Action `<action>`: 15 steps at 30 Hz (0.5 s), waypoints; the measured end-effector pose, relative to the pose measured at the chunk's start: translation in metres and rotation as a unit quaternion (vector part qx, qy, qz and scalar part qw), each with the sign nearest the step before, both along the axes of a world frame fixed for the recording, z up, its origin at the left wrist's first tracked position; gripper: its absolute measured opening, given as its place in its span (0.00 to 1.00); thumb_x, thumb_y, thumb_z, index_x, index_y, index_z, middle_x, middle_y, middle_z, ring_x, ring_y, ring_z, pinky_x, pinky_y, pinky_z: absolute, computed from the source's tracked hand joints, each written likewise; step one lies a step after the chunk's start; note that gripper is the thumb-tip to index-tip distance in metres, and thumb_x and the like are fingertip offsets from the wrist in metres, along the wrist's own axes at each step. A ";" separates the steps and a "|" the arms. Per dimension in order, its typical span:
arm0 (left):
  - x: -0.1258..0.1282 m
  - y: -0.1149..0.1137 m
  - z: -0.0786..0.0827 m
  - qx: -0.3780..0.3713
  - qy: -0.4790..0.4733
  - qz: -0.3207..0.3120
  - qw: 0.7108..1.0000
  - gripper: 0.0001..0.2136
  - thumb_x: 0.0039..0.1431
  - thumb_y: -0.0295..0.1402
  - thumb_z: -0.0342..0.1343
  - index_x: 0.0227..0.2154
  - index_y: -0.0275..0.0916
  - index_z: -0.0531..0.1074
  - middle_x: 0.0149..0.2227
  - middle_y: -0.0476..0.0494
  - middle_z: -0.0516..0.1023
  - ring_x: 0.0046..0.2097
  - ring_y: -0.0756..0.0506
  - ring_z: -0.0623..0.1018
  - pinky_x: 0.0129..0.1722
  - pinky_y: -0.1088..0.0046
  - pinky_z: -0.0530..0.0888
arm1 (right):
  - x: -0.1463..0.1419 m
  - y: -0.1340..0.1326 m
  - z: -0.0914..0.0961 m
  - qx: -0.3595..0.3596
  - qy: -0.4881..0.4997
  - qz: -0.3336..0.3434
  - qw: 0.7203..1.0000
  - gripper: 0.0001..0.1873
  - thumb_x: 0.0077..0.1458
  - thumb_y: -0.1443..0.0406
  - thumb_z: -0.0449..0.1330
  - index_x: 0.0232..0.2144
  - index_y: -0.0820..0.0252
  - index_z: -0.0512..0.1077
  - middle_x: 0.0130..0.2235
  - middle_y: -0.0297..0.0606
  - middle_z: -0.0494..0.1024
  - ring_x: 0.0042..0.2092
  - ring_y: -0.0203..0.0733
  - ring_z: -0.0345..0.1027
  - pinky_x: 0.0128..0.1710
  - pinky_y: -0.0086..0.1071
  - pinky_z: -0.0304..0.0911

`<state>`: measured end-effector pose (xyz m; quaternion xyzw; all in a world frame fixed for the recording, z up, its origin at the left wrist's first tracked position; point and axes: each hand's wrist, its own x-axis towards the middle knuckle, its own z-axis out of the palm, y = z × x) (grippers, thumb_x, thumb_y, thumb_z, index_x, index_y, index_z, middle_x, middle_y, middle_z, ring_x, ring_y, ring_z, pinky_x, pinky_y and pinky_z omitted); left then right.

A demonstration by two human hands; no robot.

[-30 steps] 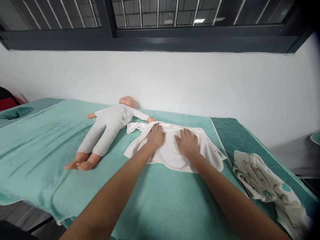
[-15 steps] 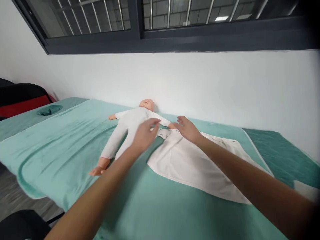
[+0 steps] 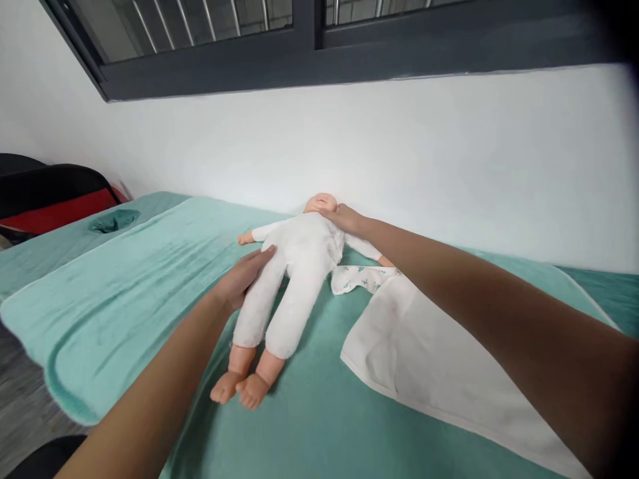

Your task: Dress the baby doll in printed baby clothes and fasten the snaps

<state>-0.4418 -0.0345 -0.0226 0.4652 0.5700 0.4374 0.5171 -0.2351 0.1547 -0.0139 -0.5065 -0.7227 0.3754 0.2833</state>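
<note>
A baby doll (image 3: 299, 249) in a white long-sleeved suit lies on its back, its head towards the wall and its bare feet towards me. My left hand (image 3: 247, 274) grips the doll at the hip and upper thigh, on the left side; part of its fingers is hidden. At the doll's neck and shoulder, my right hand (image 3: 344, 219) is closed, fingers across the upper chest. Beside the doll, on the right, a white cloth (image 3: 434, 352) is spread out, with a patterned strip (image 3: 357, 276) at its upper edge. My right forearm passes over this cloth.
A green blanket (image 3: 124, 286) covers the bed or table beneath the doll. The white wall (image 3: 399, 146) stands behind, below a dark window frame (image 3: 224, 80). At the left are a black and red chair (image 3: 64, 189) and a hole (image 3: 114, 221) in the green surface.
My hands have come down from the air onto the doll, left at the hip, right at the neck. The doll's legs lie closer together. The view has shifted nearer.
</note>
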 end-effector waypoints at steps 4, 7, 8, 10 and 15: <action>0.042 -0.022 0.036 0.036 -0.038 -0.042 0.998 0.26 0.57 0.50 0.56 0.54 0.40 0.67 0.47 0.35 0.79 0.41 0.40 0.80 0.39 0.60 0.79 | 0.046 -0.026 0.037 0.008 -0.013 -0.042 0.999 0.41 0.54 0.44 0.60 0.56 0.72 0.64 0.56 0.59 0.71 0.52 0.53 0.70 0.49 0.38 0.66; 0.092 -0.040 0.056 0.081 -0.045 -0.077 0.993 0.26 0.58 0.49 0.57 0.55 0.42 0.66 0.51 0.35 0.77 0.45 0.39 0.80 0.42 0.60 0.79 | 0.108 -0.050 0.068 0.027 -0.013 -0.071 0.997 0.47 0.52 0.41 0.60 0.61 0.70 0.58 0.60 0.58 0.68 0.52 0.54 0.69 0.48 0.39 0.67; 0.111 -0.046 0.059 0.092 -0.049 -0.083 0.991 0.26 0.58 0.49 0.57 0.55 0.42 0.65 0.53 0.35 0.76 0.46 0.38 0.79 0.43 0.59 0.79 | 0.132 -0.059 0.075 0.037 -0.013 -0.082 0.996 0.48 0.51 0.40 0.59 0.62 0.68 0.57 0.60 0.56 0.68 0.52 0.54 0.69 0.48 0.39 0.67; 0.153 -0.055 0.056 0.103 -0.064 -0.089 0.989 0.27 0.58 0.48 0.57 0.56 0.41 0.64 0.54 0.34 0.75 0.48 0.38 0.79 0.44 0.59 0.79 | 0.184 -0.080 0.082 0.059 -0.022 -0.111 0.992 0.48 0.50 0.38 0.58 0.62 0.64 0.58 0.60 0.54 0.68 0.53 0.54 0.69 0.49 0.40 0.66; 0.251 -0.074 0.016 0.106 -0.074 -0.156 0.979 0.27 0.58 0.47 0.56 0.57 0.42 0.61 0.59 0.34 0.70 0.54 0.38 0.77 0.50 0.62 0.76 | 0.292 -0.140 0.051 0.035 -0.094 -0.173 0.980 0.46 0.55 0.38 0.52 0.63 0.64 0.56 0.60 0.54 0.69 0.53 0.52 0.70 0.49 0.38 0.66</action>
